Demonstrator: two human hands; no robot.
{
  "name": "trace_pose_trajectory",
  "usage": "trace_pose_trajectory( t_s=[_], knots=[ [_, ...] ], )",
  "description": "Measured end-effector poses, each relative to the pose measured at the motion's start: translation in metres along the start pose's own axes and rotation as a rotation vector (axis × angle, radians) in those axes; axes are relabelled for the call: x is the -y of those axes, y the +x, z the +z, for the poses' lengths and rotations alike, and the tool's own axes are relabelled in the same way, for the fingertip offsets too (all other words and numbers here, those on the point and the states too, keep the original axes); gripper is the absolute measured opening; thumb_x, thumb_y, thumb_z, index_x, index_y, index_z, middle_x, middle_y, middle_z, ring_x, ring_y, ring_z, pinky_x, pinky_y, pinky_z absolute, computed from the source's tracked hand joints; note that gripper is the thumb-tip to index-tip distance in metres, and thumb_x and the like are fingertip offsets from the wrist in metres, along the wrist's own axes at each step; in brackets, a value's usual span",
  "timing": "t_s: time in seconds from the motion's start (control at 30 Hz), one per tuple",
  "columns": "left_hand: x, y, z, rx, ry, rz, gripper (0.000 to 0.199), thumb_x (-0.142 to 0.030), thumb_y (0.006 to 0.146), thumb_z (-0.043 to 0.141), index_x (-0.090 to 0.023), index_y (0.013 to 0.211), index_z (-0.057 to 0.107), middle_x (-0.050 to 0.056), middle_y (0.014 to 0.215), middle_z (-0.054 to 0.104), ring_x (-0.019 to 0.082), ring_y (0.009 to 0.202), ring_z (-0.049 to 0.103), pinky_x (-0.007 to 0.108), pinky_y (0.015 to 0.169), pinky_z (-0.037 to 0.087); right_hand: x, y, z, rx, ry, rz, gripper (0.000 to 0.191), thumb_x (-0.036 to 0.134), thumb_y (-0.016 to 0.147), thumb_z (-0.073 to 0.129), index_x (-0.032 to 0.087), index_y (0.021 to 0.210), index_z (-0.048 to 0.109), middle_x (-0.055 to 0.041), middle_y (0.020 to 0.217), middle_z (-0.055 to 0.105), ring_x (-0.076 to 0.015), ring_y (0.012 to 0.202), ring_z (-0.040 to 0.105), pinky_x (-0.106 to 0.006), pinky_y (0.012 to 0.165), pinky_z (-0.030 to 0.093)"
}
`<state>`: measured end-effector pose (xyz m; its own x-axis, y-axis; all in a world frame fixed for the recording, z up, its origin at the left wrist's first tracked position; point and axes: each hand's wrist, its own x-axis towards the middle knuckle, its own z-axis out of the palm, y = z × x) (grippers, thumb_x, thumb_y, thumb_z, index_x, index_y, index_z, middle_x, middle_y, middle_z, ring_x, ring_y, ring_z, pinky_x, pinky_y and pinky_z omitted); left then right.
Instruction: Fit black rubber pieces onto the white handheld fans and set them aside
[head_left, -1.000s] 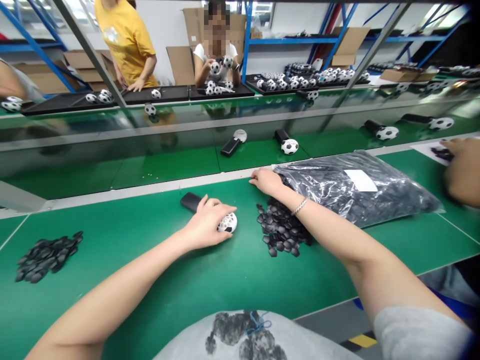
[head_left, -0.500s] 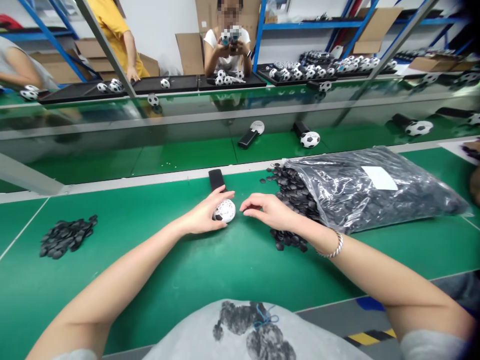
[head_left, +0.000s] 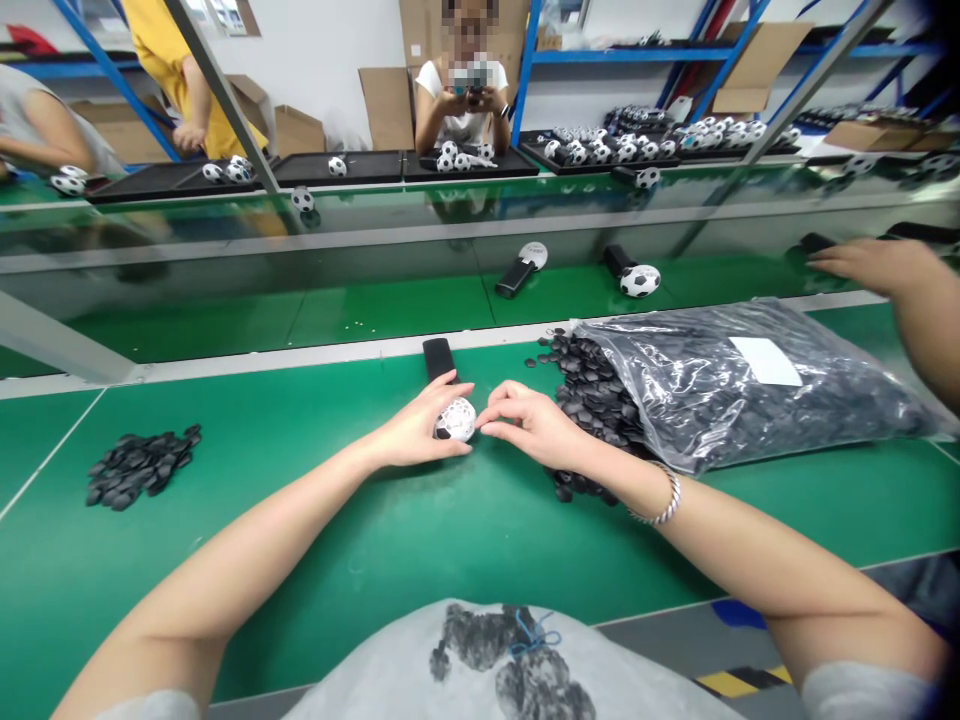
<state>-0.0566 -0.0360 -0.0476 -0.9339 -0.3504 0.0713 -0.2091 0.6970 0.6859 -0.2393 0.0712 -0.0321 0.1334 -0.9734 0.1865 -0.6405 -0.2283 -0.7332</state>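
Note:
My left hand (head_left: 412, 425) is wrapped round the side of a small white ball (head_left: 456, 420) with a few black patches. Its black handle (head_left: 439, 359) lies on the green table just beyond my fingers. At the ball's right edge, my right hand (head_left: 529, 425) is closed in a pinch; whatever sits between its fingertips is too small to make out. Loose black pieces (head_left: 592, 385) spill from the mouth of a clear plastic bag (head_left: 690, 380), partly behind my right hand and wrist.
A pile of black pieces (head_left: 142, 465) lies on the left. Beyond the table edge, a green belt (head_left: 390, 300) carries ball-headed items (head_left: 640, 281). Another person's hand (head_left: 870, 265) reaches over it at the right. People sit and stand across, behind black trays (head_left: 311, 168).
My right hand has moved left to the ball, its fingertips now at the ball's edge. Another person's hand has come in at the right. The view has shifted slightly.

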Motion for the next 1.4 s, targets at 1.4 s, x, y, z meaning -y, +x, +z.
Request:
trace_pose_trajectory(
  t_s=[1.4],
  knots=[
    [-0.008, -0.003, 0.003, -0.202, -0.014, -0.247, 0.056, -0.038, 0.065, 0.065, -0.017, 0.113, 0.046, 0.009, 0.114, 0.04, 0.024, 0.108, 0.044, 0.04, 0.097, 0.035, -0.083, 0.043, -0.048, 0.023, -0.726, 0.234, 0.018, 0.018, 0.082, 0.048, 0.015, 0.088, 0.065, -0.0089, 0.089, 0.062, -0.0192, 0.089, 0.055, -0.027, 0.078, 0.04]
  ],
)
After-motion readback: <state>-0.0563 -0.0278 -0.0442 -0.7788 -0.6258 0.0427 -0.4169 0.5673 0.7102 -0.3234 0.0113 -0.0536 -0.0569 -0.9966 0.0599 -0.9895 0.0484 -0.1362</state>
